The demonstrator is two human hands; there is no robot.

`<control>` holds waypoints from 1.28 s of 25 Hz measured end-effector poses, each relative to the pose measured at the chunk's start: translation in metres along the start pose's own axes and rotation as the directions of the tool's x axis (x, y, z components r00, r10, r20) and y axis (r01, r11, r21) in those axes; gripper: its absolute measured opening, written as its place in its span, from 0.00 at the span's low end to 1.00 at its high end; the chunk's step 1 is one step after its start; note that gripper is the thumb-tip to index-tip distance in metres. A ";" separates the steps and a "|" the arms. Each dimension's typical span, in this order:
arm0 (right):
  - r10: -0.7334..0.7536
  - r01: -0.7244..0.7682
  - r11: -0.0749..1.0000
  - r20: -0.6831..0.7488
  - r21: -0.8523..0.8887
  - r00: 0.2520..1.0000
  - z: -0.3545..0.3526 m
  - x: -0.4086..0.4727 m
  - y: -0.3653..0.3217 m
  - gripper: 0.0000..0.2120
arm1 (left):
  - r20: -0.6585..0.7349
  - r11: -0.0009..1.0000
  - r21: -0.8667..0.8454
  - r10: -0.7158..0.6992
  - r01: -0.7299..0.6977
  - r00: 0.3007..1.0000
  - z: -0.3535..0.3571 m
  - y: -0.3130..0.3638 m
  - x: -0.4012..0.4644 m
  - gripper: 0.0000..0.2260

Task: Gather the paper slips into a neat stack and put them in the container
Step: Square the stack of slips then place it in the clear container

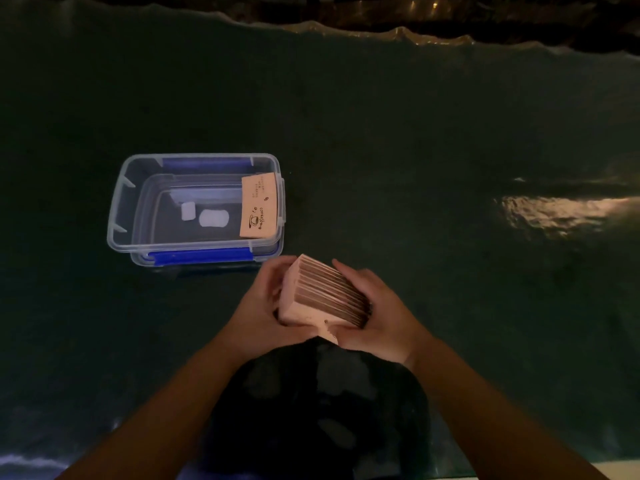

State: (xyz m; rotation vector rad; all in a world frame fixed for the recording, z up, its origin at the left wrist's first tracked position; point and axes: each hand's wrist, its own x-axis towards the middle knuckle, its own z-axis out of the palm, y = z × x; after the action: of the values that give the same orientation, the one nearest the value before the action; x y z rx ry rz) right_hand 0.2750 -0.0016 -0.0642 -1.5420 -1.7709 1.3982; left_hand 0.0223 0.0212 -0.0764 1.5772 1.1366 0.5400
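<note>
A thick stack of pale pink paper slips stands on edge just above the dark green table, squeezed between both palms. My left hand presses its left face and my right hand cups its right side, fingers over the top edge. A clear plastic container with blue clip handles sits open to the upper left of the hands. One printed slip leans inside it against the right wall.
Two small white pieces lie on the container's floor. A dark patterned garment fills the near edge between my forearms. A bright light reflection shines on the table's glossy cover at the right. The table's far edge runs along the top.
</note>
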 end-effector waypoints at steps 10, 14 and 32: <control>-0.071 0.068 0.997 -0.121 -0.027 0.990 0.040 0.003 0.017 0.51 | -0.073 0.980 0.135 -0.140 0.149 0.987 -0.003 -0.032 0.004 0.48; -0.113 0.097 0.986 -0.111 -0.135 0.987 0.053 0.004 0.028 0.45 | -0.070 0.985 0.143 -0.088 0.097 0.994 0.005 -0.042 0.004 0.50; -0.041 0.042 0.967 0.008 -0.250 0.999 0.044 0.004 0.029 0.52 | 0.072 0.903 0.430 -0.052 0.016 0.996 0.001 -0.034 0.005 0.50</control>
State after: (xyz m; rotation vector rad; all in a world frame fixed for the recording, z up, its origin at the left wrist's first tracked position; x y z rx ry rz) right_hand 0.2527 -0.0189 -0.1084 -1.6156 -2.0339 1.1935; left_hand 0.0120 0.0248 -0.1093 1.9316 1.2768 0.2009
